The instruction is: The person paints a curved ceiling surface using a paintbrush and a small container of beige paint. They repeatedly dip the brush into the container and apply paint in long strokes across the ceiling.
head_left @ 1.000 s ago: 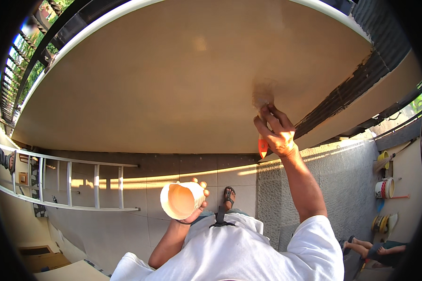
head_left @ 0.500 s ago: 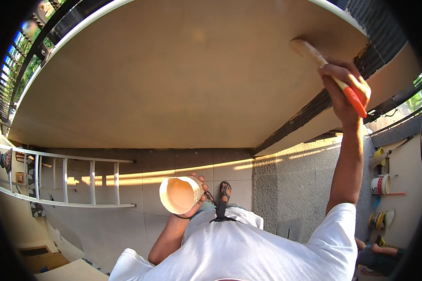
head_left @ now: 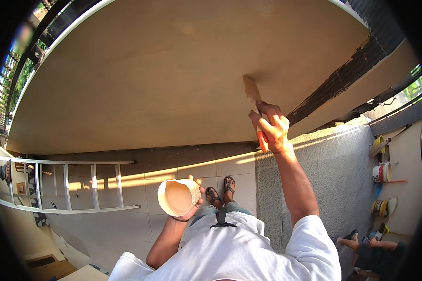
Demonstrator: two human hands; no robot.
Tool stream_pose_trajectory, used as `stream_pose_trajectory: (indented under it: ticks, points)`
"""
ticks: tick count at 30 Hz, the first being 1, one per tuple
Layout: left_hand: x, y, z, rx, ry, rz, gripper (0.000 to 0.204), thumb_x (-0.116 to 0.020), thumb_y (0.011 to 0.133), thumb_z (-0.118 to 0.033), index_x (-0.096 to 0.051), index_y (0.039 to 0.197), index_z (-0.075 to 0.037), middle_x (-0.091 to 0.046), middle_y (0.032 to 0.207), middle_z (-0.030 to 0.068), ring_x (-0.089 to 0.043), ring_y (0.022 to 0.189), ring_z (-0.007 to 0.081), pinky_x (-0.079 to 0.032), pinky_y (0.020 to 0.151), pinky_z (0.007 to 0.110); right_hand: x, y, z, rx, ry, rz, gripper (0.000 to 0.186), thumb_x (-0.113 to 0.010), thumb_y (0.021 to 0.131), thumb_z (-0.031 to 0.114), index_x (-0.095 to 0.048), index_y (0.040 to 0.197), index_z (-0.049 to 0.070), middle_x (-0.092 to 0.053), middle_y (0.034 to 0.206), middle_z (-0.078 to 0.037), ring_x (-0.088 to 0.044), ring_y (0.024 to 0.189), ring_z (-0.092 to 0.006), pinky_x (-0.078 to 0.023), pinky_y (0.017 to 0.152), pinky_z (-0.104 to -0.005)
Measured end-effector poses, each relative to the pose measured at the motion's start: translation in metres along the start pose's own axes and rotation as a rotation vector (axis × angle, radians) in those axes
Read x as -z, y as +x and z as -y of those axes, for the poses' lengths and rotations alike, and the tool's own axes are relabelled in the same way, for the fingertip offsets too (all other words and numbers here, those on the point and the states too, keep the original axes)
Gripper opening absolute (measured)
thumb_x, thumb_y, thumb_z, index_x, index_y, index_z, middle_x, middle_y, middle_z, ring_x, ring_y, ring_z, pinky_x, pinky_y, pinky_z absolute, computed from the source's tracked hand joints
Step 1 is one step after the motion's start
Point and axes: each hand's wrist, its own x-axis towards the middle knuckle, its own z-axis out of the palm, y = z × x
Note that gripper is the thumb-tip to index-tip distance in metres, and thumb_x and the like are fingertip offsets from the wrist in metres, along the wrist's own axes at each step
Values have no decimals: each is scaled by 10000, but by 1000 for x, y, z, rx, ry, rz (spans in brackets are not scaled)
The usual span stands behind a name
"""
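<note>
My left hand [head_left: 195, 202] grips a white plastic cup [head_left: 177, 196] of cream-coloured paint at waist height. In my right hand [head_left: 271, 125] is a paintbrush [head_left: 251, 88] with an orange-tipped handle; its bristles touch the large cream panel [head_left: 126, 75] before me, right of its middle. A dark, rough-edged strip [head_left: 335, 82] runs along the panel's right side, just beyond that hand.
An aluminium ladder [head_left: 94, 186] lies at left, a foot at its far end. Paint buckets [head_left: 381, 172] and tools line the right edge. Another person's legs [head_left: 373, 253] are at lower right. Black railing [head_left: 18, 75] runs along the upper left.
My right hand first swung up and right with the brush, then came back down and left. My left hand stays at waist height with the cup.
</note>
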Motion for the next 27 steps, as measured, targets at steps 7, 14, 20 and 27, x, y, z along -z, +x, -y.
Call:
stream_pose_trajectory:
  ticks: [7, 14, 20, 27]
  points:
    - [-4, -14, -17, -1, 10, -27, 597, -658, 970, -502, -544, 1427, -135, -523, 1404, 120, -544, 1297, 337, -556, 965, 488, 52, 36, -24, -360, -212, -558, 225, -810, 775, -94, -779, 950, 43, -718, 1029, -145, -710, 985, -251, -603, 833, -331]
    - [-11, -10, -14, 49, 5, -43, 604, -667, 961, -494, -542, 1435, -140, -531, 1416, 123, -542, 1300, 341, -547, 972, 488, -27, 31, -10, -395, -138, -501, 279, -845, 747, -20, -788, 970, 139, -733, 1052, -159, -750, 930, -292, -627, 778, -352]
    - [-14, -1, -7, 83, -11, -27, 626, -676, 954, -502, -529, 1440, -136, -521, 1429, 128, -538, 1304, 348, -545, 977, 496, -51, 33, 57, -192, 204, -292, 377, -795, 659, 40, -768, 1017, 158, -718, 1116, -139, -718, 964, -305, -626, 753, -351]
    - [-2, 8, 0, 96, -8, 3, 639, -663, 957, -532, -536, 1434, -126, -513, 1433, 129, -536, 1298, 351, -545, 978, 497, 44, 30, -40, -355, 304, -122, 247, -802, 765, -48, -787, 945, 121, -751, 1104, -112, -748, 963, -257, -614, 829, -335]
